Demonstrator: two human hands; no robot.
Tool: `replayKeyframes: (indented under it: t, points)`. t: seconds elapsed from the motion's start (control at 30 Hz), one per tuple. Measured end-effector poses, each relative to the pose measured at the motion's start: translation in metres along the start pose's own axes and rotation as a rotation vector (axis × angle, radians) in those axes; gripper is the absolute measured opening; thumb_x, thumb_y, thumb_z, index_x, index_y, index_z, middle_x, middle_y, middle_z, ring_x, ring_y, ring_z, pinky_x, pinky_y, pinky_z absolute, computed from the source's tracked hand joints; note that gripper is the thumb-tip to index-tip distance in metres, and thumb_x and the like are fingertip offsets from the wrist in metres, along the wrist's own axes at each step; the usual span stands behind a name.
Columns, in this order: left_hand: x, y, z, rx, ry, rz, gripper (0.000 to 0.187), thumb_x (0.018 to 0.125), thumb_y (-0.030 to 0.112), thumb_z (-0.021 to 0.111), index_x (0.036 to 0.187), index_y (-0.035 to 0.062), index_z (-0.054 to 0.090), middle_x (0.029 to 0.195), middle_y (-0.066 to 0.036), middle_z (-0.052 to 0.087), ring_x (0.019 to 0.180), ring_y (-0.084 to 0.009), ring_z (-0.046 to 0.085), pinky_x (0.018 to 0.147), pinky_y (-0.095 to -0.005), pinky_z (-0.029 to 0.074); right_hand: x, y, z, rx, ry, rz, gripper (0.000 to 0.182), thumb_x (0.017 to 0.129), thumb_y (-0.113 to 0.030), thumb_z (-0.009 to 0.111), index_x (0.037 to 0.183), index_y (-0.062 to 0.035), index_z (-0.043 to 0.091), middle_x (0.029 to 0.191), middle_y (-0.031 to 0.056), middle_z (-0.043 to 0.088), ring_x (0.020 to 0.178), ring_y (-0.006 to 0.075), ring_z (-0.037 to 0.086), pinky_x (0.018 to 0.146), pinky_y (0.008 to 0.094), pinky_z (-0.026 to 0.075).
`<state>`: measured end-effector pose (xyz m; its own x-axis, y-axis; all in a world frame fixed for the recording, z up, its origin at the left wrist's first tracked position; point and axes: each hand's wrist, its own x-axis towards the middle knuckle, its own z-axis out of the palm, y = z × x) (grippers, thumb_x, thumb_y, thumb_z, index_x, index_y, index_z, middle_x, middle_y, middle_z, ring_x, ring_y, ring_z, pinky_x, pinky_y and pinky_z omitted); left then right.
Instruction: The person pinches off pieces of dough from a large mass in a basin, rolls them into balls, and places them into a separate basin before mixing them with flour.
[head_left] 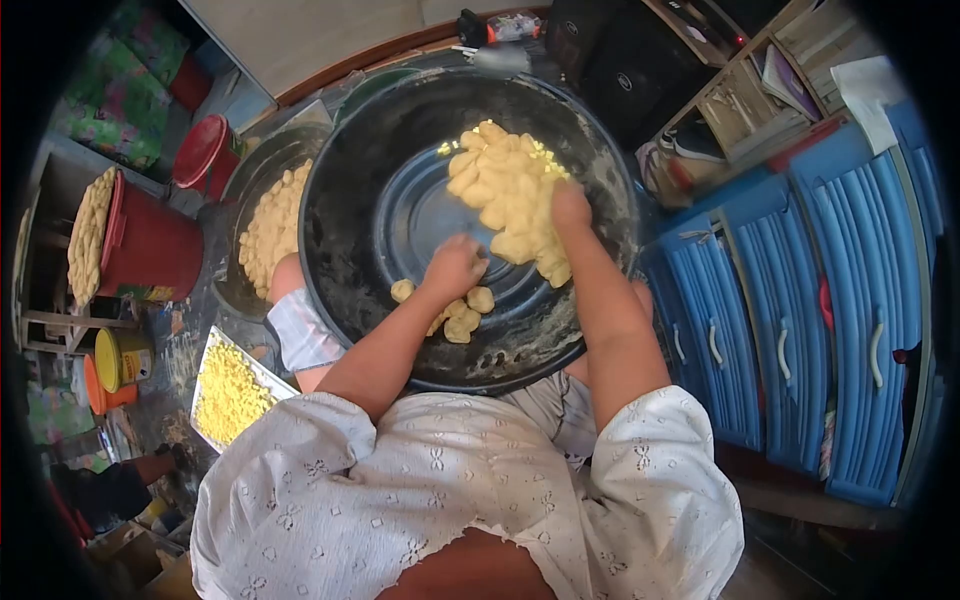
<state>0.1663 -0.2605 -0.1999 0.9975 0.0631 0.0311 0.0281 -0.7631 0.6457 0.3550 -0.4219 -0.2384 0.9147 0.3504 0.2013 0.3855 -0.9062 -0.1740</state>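
A large black basin (330,290) rests across my lap. Inside, at the far right, lies a heap of pale dough pieces (500,185), with small yellow cubes (540,158) along its far side. My right hand (572,207) is at the right edge of that heap, fingers curled; what they hold is hidden. My left hand (457,264) is above the middle of the basin with its fingers drawn together, and I cannot see what is in them. Just below it sits a small group of shaped dough balls (462,320).
Left of the basin stands another tub with dough balls (275,225). A white tray (203,405) of yellow cubes is on the floor. Red buckets (150,240) and a yellow can (125,358) are farther left. Blue drawers (780,310) line the right side; a speaker (625,80) stands behind.
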Motion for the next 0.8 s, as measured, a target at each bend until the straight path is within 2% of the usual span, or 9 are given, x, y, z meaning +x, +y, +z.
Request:
replayKeyframes:
  t: [0.13,0.23,0.3,0.5,0.63,0.7,0.73,0.77,0.8]
  points:
    - [0.007,0.013,0.013,0.072,-0.041,0.054,0.024,0.074,0.018,0.061,0.092,0.0032,0.059,0.093,-0.014,0.054,0.090,-0.0316,0.051,0.080,-0.0410,0.041,0.003,0.005,0.000,-0.064,-0.060,-0.057,0.015,0.079,-0.009,0.044,0.085,-0.0030,0.058,0.090,0.0141,0.058,0.088,0.0289,0.055,0.070,0.0384,0.049]
    - [0.014,0.024,0.021,0.098,-0.020,0.188,0.025,0.073,0.019,0.062,0.093,0.0042,0.058,0.097,-0.013,0.052,0.092,-0.0311,0.051,0.079,-0.0415,0.041,0.002,0.007,0.003,0.017,0.016,-0.079,0.014,0.078,-0.009,0.047,0.085,-0.0031,0.057,0.087,0.0152,0.058,0.088,0.0322,0.055,0.073,0.0402,0.047]
    - [0.022,0.029,0.025,0.074,-0.097,0.236,0.025,0.073,0.016,0.061,0.095,0.0049,0.057,0.100,-0.013,0.051,0.094,-0.0310,0.050,0.080,-0.0415,0.041,0.001,0.007,0.001,0.273,-0.004,0.016,0.014,0.077,-0.007,0.047,0.086,-0.0034,0.058,0.089,0.0173,0.058,0.089,0.0342,0.055,0.075,0.0411,0.045]
    - [0.066,0.032,0.045,0.034,0.004,0.228,0.029,0.072,0.010,0.057,0.100,0.0029,0.054,0.099,-0.016,0.050,0.093,-0.0338,0.051,0.080,-0.0399,0.043,0.007,0.012,-0.032,0.321,-0.194,0.134,0.019,0.070,0.001,0.052,0.085,-0.0040,0.061,0.093,0.0195,0.059,0.085,0.0346,0.057,0.075,0.0413,0.045]
    - [0.103,0.039,0.059,0.041,0.014,0.128,0.033,0.072,0.011,0.058,0.103,0.0024,0.053,0.098,-0.019,0.050,0.093,-0.0343,0.051,0.081,-0.0392,0.043,0.011,0.010,-0.055,0.411,0.005,0.065,0.018,0.070,0.001,0.057,0.088,-0.0013,0.060,0.087,0.0181,0.061,0.077,0.0304,0.060,0.068,0.0382,0.049]
    - [0.114,0.046,0.066,-0.025,0.071,0.051,0.026,0.071,0.011,0.055,0.095,0.0027,0.053,0.092,-0.022,0.049,0.088,-0.0355,0.050,0.077,-0.0421,0.042,0.010,0.004,-0.089,1.138,-0.084,0.413,0.022,0.071,-0.004,0.061,0.093,0.0005,0.059,0.078,0.0130,0.061,0.073,0.0219,0.060,0.068,0.0311,0.049]
    - [0.115,0.050,0.068,-0.030,0.071,0.054,0.026,0.071,0.011,0.055,0.095,0.0027,0.053,0.092,-0.022,0.049,0.088,-0.0355,0.050,0.077,-0.0421,0.042,0.011,0.006,-0.096,1.305,-0.138,0.431,0.026,0.077,-0.005,0.061,0.100,0.0045,0.055,0.085,0.0109,0.057,0.078,0.0179,0.057,0.071,0.0284,0.050]
    - [0.114,0.052,0.071,0.036,0.097,0.045,0.026,0.071,0.012,0.055,0.095,0.0031,0.053,0.092,-0.021,0.049,0.088,-0.0359,0.050,0.077,-0.0418,0.042,0.010,0.010,-0.097,1.301,-0.136,0.434,0.026,0.077,-0.005,0.061,0.100,0.0045,0.055,0.085,0.0109,0.057,0.078,0.0179,0.057,0.071,0.0284,0.050]
    - [0.111,0.056,0.073,0.104,0.120,0.036,0.026,0.070,0.013,0.056,0.095,0.0036,0.053,0.091,-0.021,0.050,0.088,-0.0363,0.050,0.076,-0.0415,0.042,0.010,0.014,-0.097,1.526,-0.130,0.454,0.023,0.078,-0.003,0.058,0.100,0.0047,0.054,0.085,0.0105,0.056,0.075,0.0176,0.058,0.068,0.0276,0.051]
